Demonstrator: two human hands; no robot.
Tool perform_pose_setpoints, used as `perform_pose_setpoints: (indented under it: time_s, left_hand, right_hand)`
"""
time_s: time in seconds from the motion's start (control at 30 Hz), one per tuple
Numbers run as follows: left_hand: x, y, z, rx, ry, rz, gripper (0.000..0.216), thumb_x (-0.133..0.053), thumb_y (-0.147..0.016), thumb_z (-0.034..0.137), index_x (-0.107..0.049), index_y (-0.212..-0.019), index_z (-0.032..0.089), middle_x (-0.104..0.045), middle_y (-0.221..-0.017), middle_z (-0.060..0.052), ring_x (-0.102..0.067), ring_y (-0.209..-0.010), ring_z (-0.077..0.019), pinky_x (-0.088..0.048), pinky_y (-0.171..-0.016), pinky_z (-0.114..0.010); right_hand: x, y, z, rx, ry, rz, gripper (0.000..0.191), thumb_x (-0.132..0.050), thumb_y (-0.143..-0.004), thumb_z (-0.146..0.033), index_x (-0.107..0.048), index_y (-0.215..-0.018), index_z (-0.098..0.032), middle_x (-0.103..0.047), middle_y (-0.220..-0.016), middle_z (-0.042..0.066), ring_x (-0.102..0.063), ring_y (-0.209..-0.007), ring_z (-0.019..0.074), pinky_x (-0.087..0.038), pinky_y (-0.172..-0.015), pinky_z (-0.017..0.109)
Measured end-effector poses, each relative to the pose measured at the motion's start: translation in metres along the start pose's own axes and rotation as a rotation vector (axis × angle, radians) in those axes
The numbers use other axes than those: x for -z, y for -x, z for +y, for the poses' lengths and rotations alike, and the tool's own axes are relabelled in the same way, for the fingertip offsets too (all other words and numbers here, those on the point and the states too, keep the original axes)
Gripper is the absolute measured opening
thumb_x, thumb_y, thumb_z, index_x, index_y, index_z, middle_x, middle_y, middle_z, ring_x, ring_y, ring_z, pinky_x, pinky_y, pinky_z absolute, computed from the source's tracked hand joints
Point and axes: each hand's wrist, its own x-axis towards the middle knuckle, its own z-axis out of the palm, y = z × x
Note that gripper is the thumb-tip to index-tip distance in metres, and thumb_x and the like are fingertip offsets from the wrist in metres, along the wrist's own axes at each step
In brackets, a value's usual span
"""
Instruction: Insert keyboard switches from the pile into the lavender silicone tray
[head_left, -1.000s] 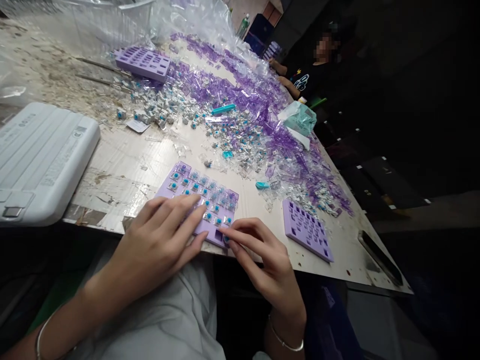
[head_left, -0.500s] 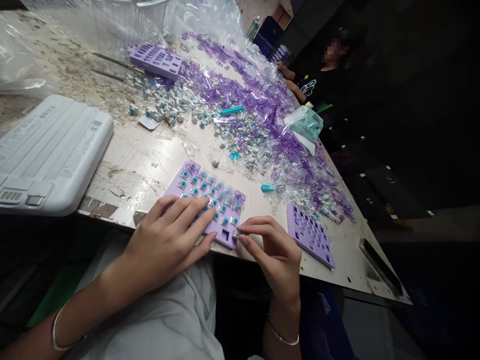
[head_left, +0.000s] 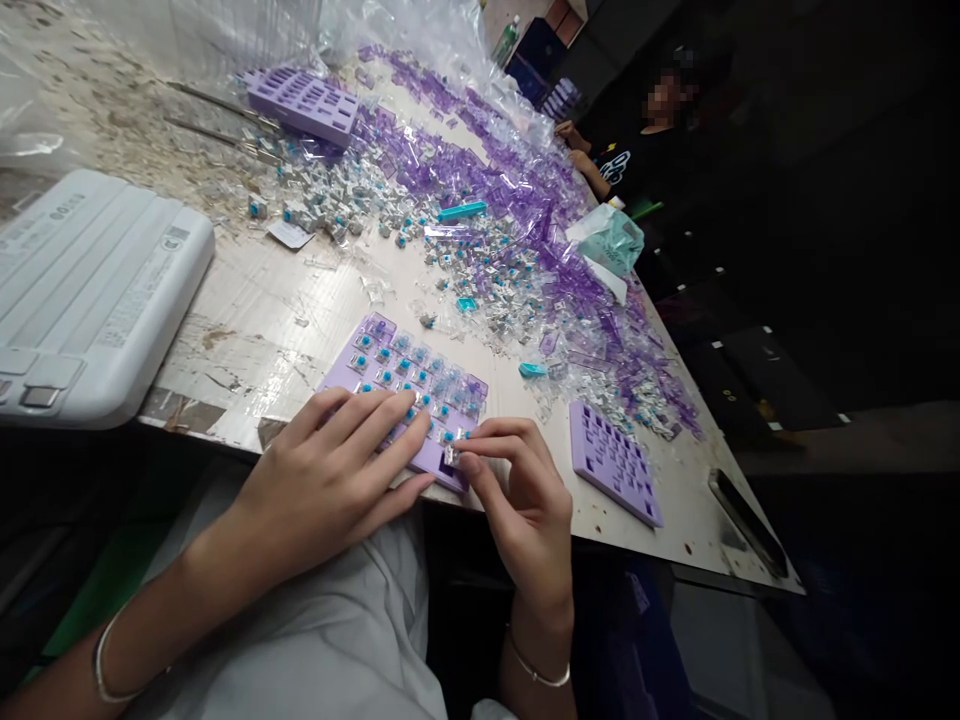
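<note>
A purple keyboard plate (head_left: pixel 427 462) lies at the table's front edge, most of its slots filled with key switches with blue stems and several clear keycaps along its far side. My left hand (head_left: pixel 330 480) rests flat across the plate's near left part, fingers stretched out and covering some switches. Between thumb and fingertips of my right hand (head_left: pixel 525 490) is a small key switch (head_left: pixel 451 455), pinched just over the slot at the plate's near right corner. Whether the switch touches the slot I cannot tell.
Loose switches (head_left: pixel 330 200) and purple keycaps (head_left: pixel 487 180) are heaped beyond. A second purple plate (head_left: pixel 615 465) lies right, another (head_left: pixel 304 105) far left. A white power bank (head_left: pixel 97 290), tweezers (head_left: pixel 225 140) and a phone (head_left: pixel 746 520) are on the table. A person (head_left: pixel 622 165) sits opposite.
My right hand has moved slightly left with the pinched switch, from beside the corner slot to over it. My left hand stays on the plate. The view has shifted slightly.
</note>
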Motion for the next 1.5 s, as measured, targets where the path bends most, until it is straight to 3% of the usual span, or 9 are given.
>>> perform_pose_setpoints:
  time_s: [0.33, 0.53, 0.83, 0.97, 1.13, 1.27, 1.5]
  left_hand:
    - [0.002, -0.001, 0.0, 0.028, 0.003, -0.014, 0.031, -0.051, -0.095, 0.034, -0.063, -0.116, 0.016, -0.069, -0.118, -0.006, -0.062, -0.104, -0.0208, -0.042, -0.087, -0.035]
    - [0.002, -0.001, 0.0, 0.019, 0.009, -0.013, 0.029, -0.05, -0.095, 0.033, -0.064, -0.115, 0.015, -0.069, -0.117, -0.007, -0.063, -0.102, -0.0204, -0.042, -0.087, -0.036]
    - [0.002, -0.001, 0.0, 0.009, 0.005, -0.031, 0.032, -0.055, -0.093, 0.033, -0.062, -0.118, 0.015, -0.069, -0.12, -0.008, -0.064, -0.103, -0.022, -0.042, -0.087, -0.037]
    - [0.001, -0.002, 0.0, 0.0, 0.002, -0.029, 0.034, -0.057, -0.092, 0.033, -0.062, -0.119, 0.014, -0.069, -0.119, -0.009, -0.065, -0.1, -0.0232, -0.043, -0.084, -0.038]
    - [0.001, 0.0, -0.001, -0.012, -0.017, -0.042, 0.035, -0.057, -0.092, 0.035, -0.061, -0.12, 0.014, -0.068, -0.12, -0.009, -0.065, -0.1, -0.0238, -0.043, -0.084, -0.039]
    - [0.001, 0.0, -0.001, -0.016, -0.024, -0.065, 0.037, -0.056, -0.092, 0.036, -0.06, -0.122, 0.015, -0.067, -0.122, -0.009, -0.064, -0.102, -0.0242, -0.042, -0.085, -0.039]
    - [0.002, -0.001, -0.001, -0.016, -0.053, -0.076, 0.037, -0.055, -0.093, 0.037, -0.059, -0.123, 0.015, -0.067, -0.122, -0.01, -0.063, -0.099, -0.0231, -0.042, -0.083, -0.037]
  right_hand:
    - [-0.005, 0.008, -0.002, -0.006, 0.058, 0.06, 0.012, -0.059, -0.09, -0.013, -0.065, -0.091, -0.024, -0.056, -0.091, 0.003, -0.056, -0.088, 0.0168, -0.048, -0.076, 0.031]
    - [-0.008, 0.007, -0.005, 0.031, 0.121, 0.013, 0.014, -0.058, -0.09, -0.01, -0.063, -0.092, -0.023, -0.055, -0.09, 0.003, -0.055, -0.088, 0.0163, -0.048, -0.076, 0.03]
    - [-0.009, 0.008, 0.003, 0.022, 0.041, -0.008, 0.013, -0.055, -0.091, -0.011, -0.06, -0.091, -0.023, -0.051, -0.091, 0.003, -0.055, -0.09, 0.0171, -0.049, -0.078, 0.034]
    - [-0.003, 0.011, 0.009, 0.119, 0.075, -0.049, 0.015, -0.055, -0.092, -0.014, -0.062, -0.1, -0.024, -0.054, -0.097, 0.005, -0.056, -0.094, 0.019, -0.05, -0.079, 0.037]
    - [-0.003, 0.01, 0.014, 0.438, 0.314, -0.025, 0.024, -0.053, -0.092, -0.015, -0.058, -0.115, -0.019, -0.066, -0.104, 0.012, -0.061, -0.097, 0.0233, -0.051, -0.079, 0.04]
    - [-0.008, 0.004, 0.014, 0.595, 0.433, 0.0, 0.022, -0.056, -0.087, -0.011, -0.06, -0.108, -0.015, -0.072, -0.093, 0.013, -0.066, -0.091, 0.023, -0.051, -0.075, 0.037]
    - [-0.016, 0.001, 0.013, 0.656, 0.489, 0.096, 0.012, -0.058, -0.085, -0.012, -0.061, -0.095, -0.019, -0.074, -0.085, 0.009, -0.068, -0.082, 0.021, -0.052, -0.069, 0.036]
